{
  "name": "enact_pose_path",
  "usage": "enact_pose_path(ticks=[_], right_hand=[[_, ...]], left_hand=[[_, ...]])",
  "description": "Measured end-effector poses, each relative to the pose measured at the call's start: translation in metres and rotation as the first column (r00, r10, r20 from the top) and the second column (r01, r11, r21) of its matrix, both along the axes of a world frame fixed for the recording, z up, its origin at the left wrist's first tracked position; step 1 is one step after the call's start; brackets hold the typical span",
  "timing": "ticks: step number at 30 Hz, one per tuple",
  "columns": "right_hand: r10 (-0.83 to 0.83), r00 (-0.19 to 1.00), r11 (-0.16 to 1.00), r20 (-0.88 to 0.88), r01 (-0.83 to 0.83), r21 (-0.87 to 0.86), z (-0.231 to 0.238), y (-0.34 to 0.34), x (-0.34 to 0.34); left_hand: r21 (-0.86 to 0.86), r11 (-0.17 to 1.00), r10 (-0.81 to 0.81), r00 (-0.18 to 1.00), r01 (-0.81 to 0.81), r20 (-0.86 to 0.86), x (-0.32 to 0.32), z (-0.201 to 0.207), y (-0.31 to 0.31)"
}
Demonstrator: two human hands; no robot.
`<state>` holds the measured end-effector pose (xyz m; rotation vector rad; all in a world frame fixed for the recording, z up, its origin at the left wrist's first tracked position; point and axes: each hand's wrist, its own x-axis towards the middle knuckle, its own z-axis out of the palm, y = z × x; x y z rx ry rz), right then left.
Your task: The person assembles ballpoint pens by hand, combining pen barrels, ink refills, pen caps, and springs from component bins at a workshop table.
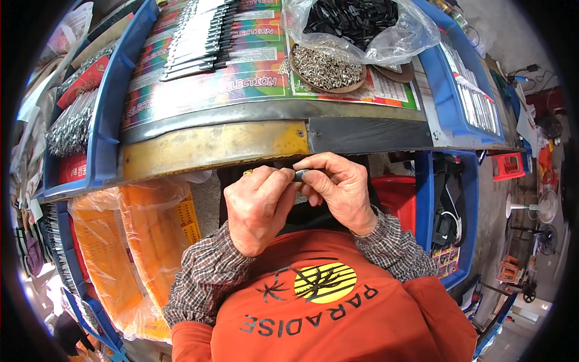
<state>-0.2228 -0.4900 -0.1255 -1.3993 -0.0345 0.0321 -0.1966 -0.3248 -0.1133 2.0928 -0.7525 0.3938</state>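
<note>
Just below the table's near edge, my left hand (259, 202) and my right hand (341, 187) meet, fingertips almost touching. Both are closed in a pinch around one small dark grey, shiny piece (299, 175). Most of it is covered by the fingers, so its kind does not show. Nearest on the table is a round brown dish (295, 66) heaped with tiny silvery metal parts (332, 65). Behind it, a clear plastic bag (413, 30) holds many small black parts (350, 21). A row of slim pen-like sticks (202, 39), white and black, lies at the far left of the tabletop.
Colourful printed sheets (241, 87) cover the table, whose front edge (217, 142) is metal. Blue trays stand left (111, 84) and right (431, 60); the right one holds slim silvery sticks (473, 99). Below are orange crates in plastic (142, 235) and a blue bin (425, 199).
</note>
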Motion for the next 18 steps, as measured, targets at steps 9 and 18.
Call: enact_pose_path(ticks=[9,18], right_hand=[[-0.093,0.99,0.958,0.103,0.117,-0.264,0.033,-0.012,0.003],[-0.068,0.915,0.865,0.399,0.253,-0.434,0.038,-0.021,0.031]], left_hand=[[0.006,0.999,-0.045,0.999,0.045,-0.017,0.013,0.022,0.012],[0.137,0.978,0.137,0.981,-0.155,0.134,0.078,0.038,0.048]])
